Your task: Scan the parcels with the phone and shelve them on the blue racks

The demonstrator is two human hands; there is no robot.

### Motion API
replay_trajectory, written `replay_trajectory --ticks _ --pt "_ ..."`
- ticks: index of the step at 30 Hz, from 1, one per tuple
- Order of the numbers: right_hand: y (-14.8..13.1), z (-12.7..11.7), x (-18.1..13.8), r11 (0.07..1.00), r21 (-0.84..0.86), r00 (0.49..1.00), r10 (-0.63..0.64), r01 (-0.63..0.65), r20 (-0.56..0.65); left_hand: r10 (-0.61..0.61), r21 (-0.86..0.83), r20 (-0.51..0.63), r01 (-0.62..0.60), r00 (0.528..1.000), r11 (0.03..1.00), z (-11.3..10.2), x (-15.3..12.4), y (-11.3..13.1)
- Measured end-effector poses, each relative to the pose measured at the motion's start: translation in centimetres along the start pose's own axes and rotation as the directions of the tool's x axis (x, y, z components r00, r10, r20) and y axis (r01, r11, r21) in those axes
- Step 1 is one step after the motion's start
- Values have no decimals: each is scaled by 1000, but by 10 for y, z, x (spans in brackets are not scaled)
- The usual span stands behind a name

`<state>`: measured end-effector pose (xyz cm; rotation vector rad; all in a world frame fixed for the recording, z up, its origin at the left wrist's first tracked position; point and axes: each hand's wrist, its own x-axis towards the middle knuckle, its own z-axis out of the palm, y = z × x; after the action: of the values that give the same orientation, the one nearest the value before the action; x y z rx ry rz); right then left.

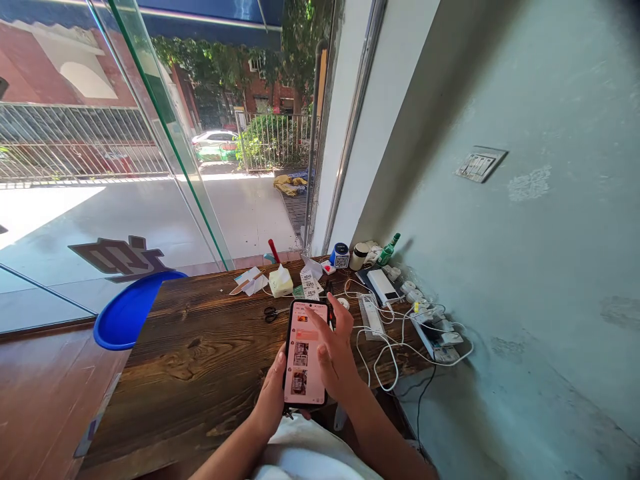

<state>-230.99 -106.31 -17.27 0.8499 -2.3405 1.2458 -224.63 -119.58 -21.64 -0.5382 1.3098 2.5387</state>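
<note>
The right hand [337,363] has its fingers loosely spread, index at the screen; whether it touches, I can't tell. The left hand [270,398] holds the phone [314,370] by its lower left side, over the table [200,357]. It's probably light, stiff, slick and breakable, best gripped by its long edges.

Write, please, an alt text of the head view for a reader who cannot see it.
A person's left hand holds a phone over a wooden table, while the right hand points a finger at its lit screen. Scissors, papers, a power strip and a green bottle are farther back.
</note>
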Motion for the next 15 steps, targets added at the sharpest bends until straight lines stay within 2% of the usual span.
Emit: replay_trajectory --ticks 3,5,7,9,11,12,14,15 --pt "-1 0 6 998 -43 998 -32 34 48 5 16 4 -5 1000 1000 -1 0 0" --pt "1 4 5 1000 -12 999 -14 14 47 8 29 11 -9 1000 1000 -1 0 0" --pt "4 9 1 990 128 998 65 -62 -17 15 41 23 -16 1000 999 -1 0 1" --pt "9 12 -5 918 346 976 216 -194 -27 29 37 25 -30 999 999 -1 0 1" --pt "13 12 -10 781 526 939 323 -337 121 43 27 14 -43 999 999 -2 1 1" --pt "14 10 -13 717 572 917 326 -398 229 43 26 10 -43 999 999 -3 1 1" --pt "15 4 -17 646 605 879 255 -466 403 35 31 10 -35 999 999 -3 3 0" --pt "15 2 -19 642 604 867 217 -472 448 33 33 12 -34 999 999 -4 3 0"
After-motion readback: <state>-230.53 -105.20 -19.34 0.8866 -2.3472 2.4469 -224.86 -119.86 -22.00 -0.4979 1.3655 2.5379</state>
